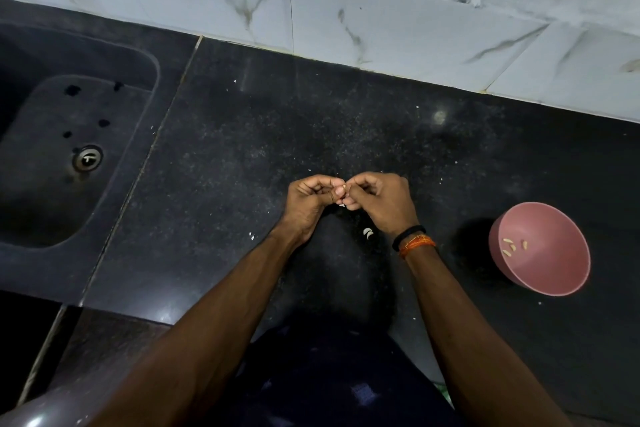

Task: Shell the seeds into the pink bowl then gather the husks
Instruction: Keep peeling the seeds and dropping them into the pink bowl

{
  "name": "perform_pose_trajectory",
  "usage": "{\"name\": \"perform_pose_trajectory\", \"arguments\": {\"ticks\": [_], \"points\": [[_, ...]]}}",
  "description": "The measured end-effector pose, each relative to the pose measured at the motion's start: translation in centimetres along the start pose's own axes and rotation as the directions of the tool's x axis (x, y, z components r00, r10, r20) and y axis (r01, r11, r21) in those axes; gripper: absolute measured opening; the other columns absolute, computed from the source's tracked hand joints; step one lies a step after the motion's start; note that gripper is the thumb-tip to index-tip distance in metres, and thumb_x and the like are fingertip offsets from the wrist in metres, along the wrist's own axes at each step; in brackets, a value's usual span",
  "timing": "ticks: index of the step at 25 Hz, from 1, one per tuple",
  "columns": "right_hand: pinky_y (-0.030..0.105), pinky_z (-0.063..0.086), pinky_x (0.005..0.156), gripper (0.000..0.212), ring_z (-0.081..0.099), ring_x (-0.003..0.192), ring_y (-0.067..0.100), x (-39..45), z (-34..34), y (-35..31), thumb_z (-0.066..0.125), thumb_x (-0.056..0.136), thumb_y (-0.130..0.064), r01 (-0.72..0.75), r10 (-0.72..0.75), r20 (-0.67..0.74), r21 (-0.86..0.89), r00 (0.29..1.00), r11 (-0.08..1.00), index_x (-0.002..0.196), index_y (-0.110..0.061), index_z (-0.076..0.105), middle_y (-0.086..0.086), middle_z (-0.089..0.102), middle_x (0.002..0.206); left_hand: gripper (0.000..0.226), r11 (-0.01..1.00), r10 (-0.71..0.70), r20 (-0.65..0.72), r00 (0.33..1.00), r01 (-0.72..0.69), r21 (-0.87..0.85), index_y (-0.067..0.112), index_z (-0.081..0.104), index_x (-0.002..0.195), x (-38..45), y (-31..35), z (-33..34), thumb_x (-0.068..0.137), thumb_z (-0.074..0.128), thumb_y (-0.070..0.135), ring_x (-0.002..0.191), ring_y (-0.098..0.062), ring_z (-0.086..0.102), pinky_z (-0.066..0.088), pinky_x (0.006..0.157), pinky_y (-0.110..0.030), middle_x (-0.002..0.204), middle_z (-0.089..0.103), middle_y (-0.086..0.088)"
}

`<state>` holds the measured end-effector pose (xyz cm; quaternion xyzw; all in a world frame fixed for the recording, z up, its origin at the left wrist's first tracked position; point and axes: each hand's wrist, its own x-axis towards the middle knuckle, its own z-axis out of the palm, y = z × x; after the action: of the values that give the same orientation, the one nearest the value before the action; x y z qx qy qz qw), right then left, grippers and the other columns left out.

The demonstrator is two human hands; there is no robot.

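Small pale seed (344, 188) (pinched, both hands)

Dim overhead light; the speckled black stone counter (346, 135) carries small glare spots and a head shadow. Wide-angle bending and blur soften the edges.

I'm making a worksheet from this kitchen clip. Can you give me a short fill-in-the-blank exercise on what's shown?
1. Both hands pinch one seed between them above the dark ____.
2. The pink bowl stands on the person's ____ side.
3. The sink lies to the ____ of the hands.
4. Two pale husks lie near the ____ wrist.

Missing words: countertop; right; left; right
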<state>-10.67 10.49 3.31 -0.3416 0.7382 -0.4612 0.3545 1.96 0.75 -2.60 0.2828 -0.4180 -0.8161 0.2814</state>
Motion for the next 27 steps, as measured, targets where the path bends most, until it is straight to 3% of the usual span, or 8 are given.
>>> {"name": "perform_pose_trajectory", "arguments": {"ticks": [11, 27], "points": [[0.045, 0.064, 0.076, 0.011, 0.078, 0.077, 0.023, 0.04, -0.07, 0.4, 0.066, 0.096, -0.006, -0.002, 0.001, 0.017, 0.03, 1.0, 1.0, 0.096, -0.002, 0.076, 0.01, 0.077, 0.079, 0.013, 1.0, 0.008, 0.005, 1.0, -0.008, 0.003, 0.007, 0.077, 0.086, 0.1, -0.22, -0.15, 0.075, 0.076, 0.0, 0.075, -0.022, 0.069, 0.058, 0.072, -0.033, 0.089, 0.075, -0.016], [0.033, 0.064, 0.071, 0.008, 0.076, 0.07, 0.014, -0.23, 0.27, -0.37, 0.071, 0.093, -0.009, -0.02, 0.019, -0.023, -0.027, 1.0, 0.999, 0.092, -0.002, 0.075, 0.006, 0.077, 0.075, 0.012, 0.999, 0.024, 0.018, 1.0, -0.024, 0.032, 0.001, 0.075, 0.089, 0.22, -0.3, -0.1, 0.077, 0.077, 0.0, 0.07, -0.025, 0.068, 0.059, 0.072, -0.036, 0.084, 0.073, -0.019]]}}
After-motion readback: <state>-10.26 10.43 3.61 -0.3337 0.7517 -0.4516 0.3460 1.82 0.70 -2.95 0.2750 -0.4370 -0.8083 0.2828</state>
